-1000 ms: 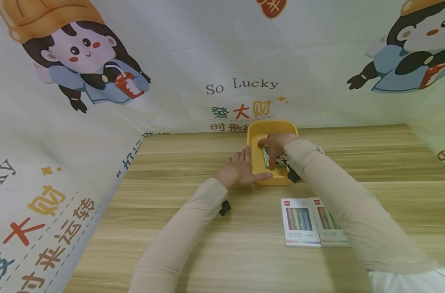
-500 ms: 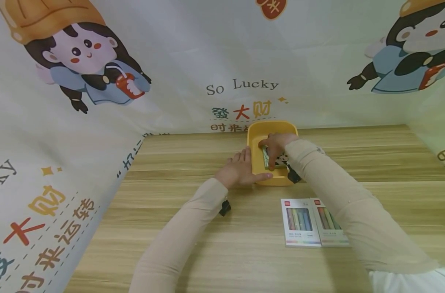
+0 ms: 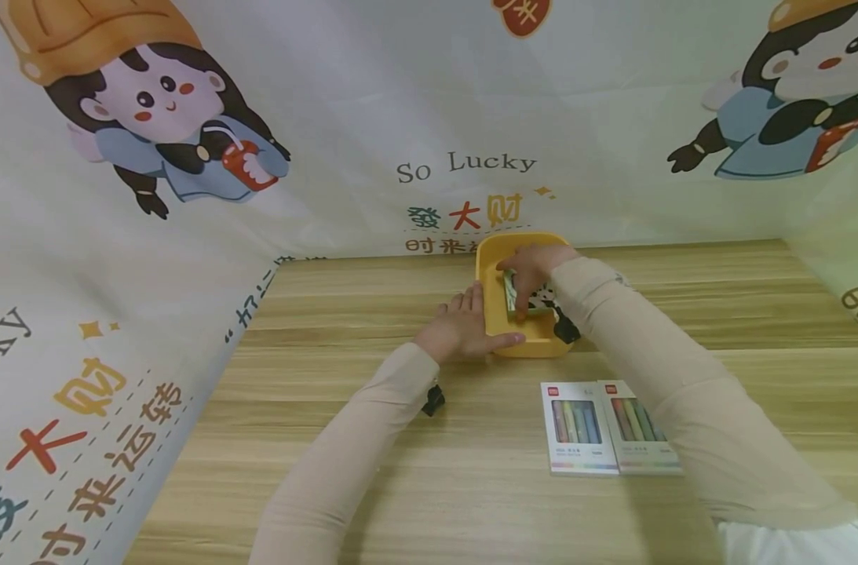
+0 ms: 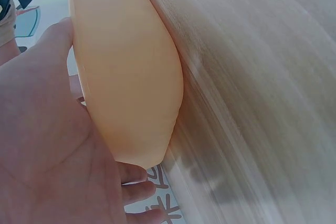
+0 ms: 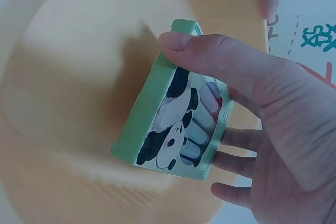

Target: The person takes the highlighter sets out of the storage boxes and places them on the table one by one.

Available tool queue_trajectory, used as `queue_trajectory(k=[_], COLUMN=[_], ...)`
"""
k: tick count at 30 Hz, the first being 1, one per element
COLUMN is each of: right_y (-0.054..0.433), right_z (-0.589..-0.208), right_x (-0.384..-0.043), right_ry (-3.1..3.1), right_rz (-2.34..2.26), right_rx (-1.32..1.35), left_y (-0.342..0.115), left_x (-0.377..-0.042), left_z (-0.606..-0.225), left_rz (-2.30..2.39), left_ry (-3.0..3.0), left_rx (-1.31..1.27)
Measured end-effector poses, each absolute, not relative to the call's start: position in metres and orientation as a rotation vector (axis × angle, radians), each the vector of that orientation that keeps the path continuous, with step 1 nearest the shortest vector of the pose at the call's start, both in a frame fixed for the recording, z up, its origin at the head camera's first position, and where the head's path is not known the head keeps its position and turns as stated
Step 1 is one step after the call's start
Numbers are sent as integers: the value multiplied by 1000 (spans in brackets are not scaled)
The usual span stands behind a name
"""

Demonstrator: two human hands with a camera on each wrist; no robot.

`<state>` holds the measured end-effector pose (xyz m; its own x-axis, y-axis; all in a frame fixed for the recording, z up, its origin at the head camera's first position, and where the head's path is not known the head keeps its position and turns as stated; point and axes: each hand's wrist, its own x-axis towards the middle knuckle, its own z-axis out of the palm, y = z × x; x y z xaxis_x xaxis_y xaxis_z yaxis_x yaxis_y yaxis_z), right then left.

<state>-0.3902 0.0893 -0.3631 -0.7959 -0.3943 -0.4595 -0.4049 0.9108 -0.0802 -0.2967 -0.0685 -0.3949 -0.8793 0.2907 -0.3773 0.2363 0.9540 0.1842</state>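
Observation:
A yellow plastic tray [image 3: 492,314] stands at the back of the wooden table. My left hand [image 3: 458,329] rests against its left side, fingers straight, thumb lying across the near rim; the left wrist view shows the palm beside the tray's outer wall [image 4: 126,72]. Inside the tray, my right hand [image 3: 531,271] grips a small green box [image 3: 540,301] printed with pandas. In the right wrist view the thumb presses one side of the panda box [image 5: 173,129] and the fingers lie along the opposite side. Capped coloured sticks show through its window. The box is tilted over the tray floor.
Two white flat boxes of coloured sticks lie side by side nearer the front: the left box [image 3: 580,455] and the right box [image 3: 640,455], which my right sleeve [image 3: 683,392] partly covers. A printed curtain [image 3: 358,118] hangs directly behind the tray.
My right hand and the panda box have shifted slightly toward the back of the tray. The left hand, the tray and the white boxes stay where they were.

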Motion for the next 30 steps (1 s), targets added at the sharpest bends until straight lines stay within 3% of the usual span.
queue_trajectory(k=[12, 30], right_y=[90, 93], right_z=[-354, -339], right_x=[-383, -374], right_ry=[2589, 2587], right_rz=[49, 47], right_rx=[-568, -580], left_y=[-67, -69], left_x=[-309, -300], left_z=[-409, -397], left_rz=[162, 222], left_ry=[2680, 2687], left_rx=[361, 413])
